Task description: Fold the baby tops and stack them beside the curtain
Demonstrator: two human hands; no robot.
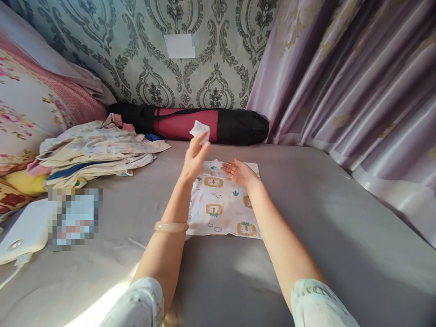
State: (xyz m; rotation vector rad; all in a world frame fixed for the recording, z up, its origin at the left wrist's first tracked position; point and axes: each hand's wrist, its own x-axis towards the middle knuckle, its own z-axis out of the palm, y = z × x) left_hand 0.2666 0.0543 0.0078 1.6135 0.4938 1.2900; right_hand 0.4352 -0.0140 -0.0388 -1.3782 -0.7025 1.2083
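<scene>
A white garment or cloth (225, 200), printed with orange lion faces and green leaves, lies flat on the grey bed sheet in front of me. My left hand (195, 156) is raised over its far left corner, with a bracelet on the forearm. Between its thumb and fingers is a small crumpled white piece (200, 129); whether it is tissue or fabric I cannot tell. Over the far right part of the printed cloth, my right hand (241, 172) hovers with fingers stretched out and nothing in it. Whether it touches the cloth is unclear.
Rumpled clothes (102, 150) are piled at the left beside a floral pillow (20, 109). Nearer me lie a white device (29, 227) with a cable and a blurred packet (76, 215). A black and red roll bag (185, 122) rests along the wall; purple curtains (323, 77) hang right.
</scene>
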